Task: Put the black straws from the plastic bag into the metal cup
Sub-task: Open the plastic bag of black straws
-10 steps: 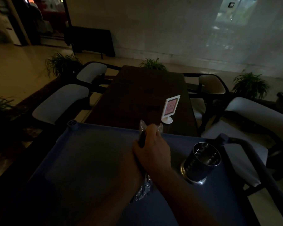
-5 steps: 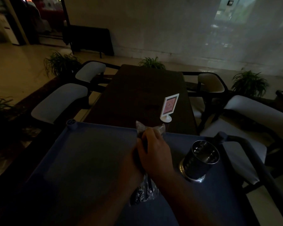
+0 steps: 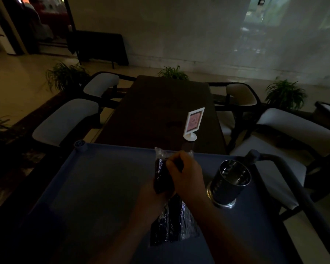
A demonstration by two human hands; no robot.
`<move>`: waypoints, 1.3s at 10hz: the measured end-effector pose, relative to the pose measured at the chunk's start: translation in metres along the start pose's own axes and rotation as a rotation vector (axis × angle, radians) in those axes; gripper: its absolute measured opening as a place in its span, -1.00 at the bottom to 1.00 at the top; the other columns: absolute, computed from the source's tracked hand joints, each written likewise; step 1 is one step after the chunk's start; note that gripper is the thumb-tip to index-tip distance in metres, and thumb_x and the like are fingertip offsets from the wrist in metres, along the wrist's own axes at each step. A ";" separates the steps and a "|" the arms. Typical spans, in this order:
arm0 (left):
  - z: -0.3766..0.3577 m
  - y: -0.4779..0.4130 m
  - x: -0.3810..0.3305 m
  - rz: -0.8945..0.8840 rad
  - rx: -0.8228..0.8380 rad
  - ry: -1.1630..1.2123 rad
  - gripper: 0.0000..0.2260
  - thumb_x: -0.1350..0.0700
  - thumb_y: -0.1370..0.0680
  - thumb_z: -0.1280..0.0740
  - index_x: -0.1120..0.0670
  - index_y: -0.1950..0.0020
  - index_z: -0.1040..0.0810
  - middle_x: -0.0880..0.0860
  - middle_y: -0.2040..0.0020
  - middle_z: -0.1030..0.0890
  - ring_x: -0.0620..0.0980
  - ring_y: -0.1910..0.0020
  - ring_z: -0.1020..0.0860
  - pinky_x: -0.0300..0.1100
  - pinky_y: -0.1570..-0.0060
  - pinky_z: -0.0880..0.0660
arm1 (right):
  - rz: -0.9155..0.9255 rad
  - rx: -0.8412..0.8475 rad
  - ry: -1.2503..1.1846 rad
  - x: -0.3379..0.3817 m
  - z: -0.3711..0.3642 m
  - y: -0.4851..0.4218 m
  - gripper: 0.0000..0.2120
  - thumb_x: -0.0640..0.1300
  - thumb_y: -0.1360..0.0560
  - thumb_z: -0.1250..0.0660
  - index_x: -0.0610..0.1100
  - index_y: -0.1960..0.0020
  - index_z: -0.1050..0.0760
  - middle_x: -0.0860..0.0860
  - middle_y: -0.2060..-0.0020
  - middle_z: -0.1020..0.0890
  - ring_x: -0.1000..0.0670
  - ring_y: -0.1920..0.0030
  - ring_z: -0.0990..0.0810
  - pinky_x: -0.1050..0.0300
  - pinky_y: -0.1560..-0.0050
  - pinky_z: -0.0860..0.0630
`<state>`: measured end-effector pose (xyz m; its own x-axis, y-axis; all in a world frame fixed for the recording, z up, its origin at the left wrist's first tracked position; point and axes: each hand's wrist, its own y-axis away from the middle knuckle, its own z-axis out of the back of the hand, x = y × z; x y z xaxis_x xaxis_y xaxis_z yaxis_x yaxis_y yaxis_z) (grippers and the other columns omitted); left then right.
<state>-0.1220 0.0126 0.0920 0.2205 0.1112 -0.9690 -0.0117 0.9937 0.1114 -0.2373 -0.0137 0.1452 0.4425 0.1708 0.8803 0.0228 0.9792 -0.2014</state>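
A clear plastic bag filled with black straws is held upright and slightly tilted over the blue cart tray. My left hand grips the bag around its middle and is partly hidden behind my right wrist. My right hand is closed on the upper end of the straw bundle, just under the bag's crinkled open mouth. The shiny metal cup stands upright on the tray just to the right of my right hand, and no straws show in it. The light is dim.
The cart's dark handle bar curves along the right side. Beyond the tray lies a long dark table with a small white sign stand. Cushioned chairs flank the table, and potted plants stand behind.
Both hands have lifted the bag a little, so more of its lower end shows beneath my wrists. My right-hand fingers have curled tighter on the bundle's top.
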 end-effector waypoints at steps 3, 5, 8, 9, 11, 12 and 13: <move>0.005 0.008 -0.009 0.057 0.118 0.160 -0.79 0.04 -0.47 -0.47 -0.30 0.04 -0.65 -0.26 0.06 -0.71 -0.28 0.07 -0.67 -0.42 0.24 -0.56 | -0.119 0.006 -0.180 -0.002 0.005 -0.004 -0.82 -0.19 -0.57 -0.29 0.07 0.13 -0.50 0.04 0.23 -0.64 0.19 0.28 -0.64 0.31 0.26 -0.51; 0.007 0.008 -0.007 0.062 0.115 0.184 -0.82 -0.01 -0.46 -0.48 -0.19 -0.04 -0.66 -0.13 0.01 -0.73 -0.14 0.01 -0.69 -0.06 -0.05 -0.60 | -0.133 0.017 -0.255 -0.002 0.008 -0.005 -0.83 -0.25 -0.56 -0.28 0.00 0.07 -0.54 0.03 0.20 -0.65 0.15 0.25 -0.64 0.31 0.28 -0.57; 0.007 0.007 -0.011 0.066 0.141 0.207 -0.68 -0.04 -0.43 -0.49 -0.08 -0.17 -0.62 -0.09 -0.04 -0.72 -0.10 -0.03 -0.69 0.06 -0.14 -0.59 | -0.143 -0.001 -0.289 0.001 0.012 -0.011 -0.88 -0.18 -0.57 -0.29 -0.04 0.11 -0.56 0.06 0.29 -0.67 0.20 0.40 -0.58 0.37 0.38 -0.50; 0.007 0.006 -0.013 0.078 0.138 0.220 -0.70 -0.01 -0.43 -0.50 -0.09 -0.15 -0.63 -0.09 -0.03 -0.73 -0.11 -0.03 -0.69 0.04 -0.15 -0.58 | -0.135 -0.007 -0.271 -0.001 0.015 -0.013 -0.88 -0.18 -0.57 -0.29 -0.03 0.10 -0.56 0.09 0.31 -0.66 0.21 0.42 -0.56 0.39 0.40 -0.48; 0.009 0.001 -0.008 0.076 0.168 0.240 -0.67 -0.07 -0.39 -0.53 -0.07 -0.13 -0.65 -0.05 -0.04 -0.73 -0.06 -0.02 -0.70 0.03 -0.10 -0.59 | -0.109 -0.023 -0.224 -0.002 0.019 -0.022 -0.86 -0.19 -0.56 -0.31 0.00 0.13 -0.57 0.03 0.27 -0.65 0.25 0.40 -0.54 0.38 0.37 -0.43; 0.008 -0.001 -0.006 0.097 0.181 0.277 -0.61 -0.14 -0.31 -0.56 -0.10 -0.10 -0.64 -0.06 -0.02 -0.74 -0.05 0.00 -0.70 -0.07 0.00 -0.60 | -0.085 -0.043 -0.215 -0.002 0.021 -0.026 -0.83 -0.19 -0.56 -0.31 0.03 0.15 -0.56 0.06 0.30 -0.65 0.27 0.40 -0.54 0.40 0.38 -0.42; 0.008 -0.003 -0.005 0.123 0.180 0.299 -0.62 -0.14 -0.28 -0.58 -0.12 -0.05 -0.65 -0.04 0.00 -0.74 -0.03 0.02 -0.71 -0.12 0.07 -0.62 | -0.060 -0.058 -0.212 -0.001 0.024 -0.030 -0.83 -0.21 -0.55 -0.32 0.01 0.15 -0.58 0.09 0.36 -0.64 0.27 0.44 -0.54 0.43 0.42 -0.41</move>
<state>-0.1155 0.0087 0.0986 -0.0672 0.2552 -0.9646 0.1572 0.9574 0.2424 -0.2603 -0.0410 0.1608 0.2402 0.1372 0.9610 0.0976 0.9815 -0.1646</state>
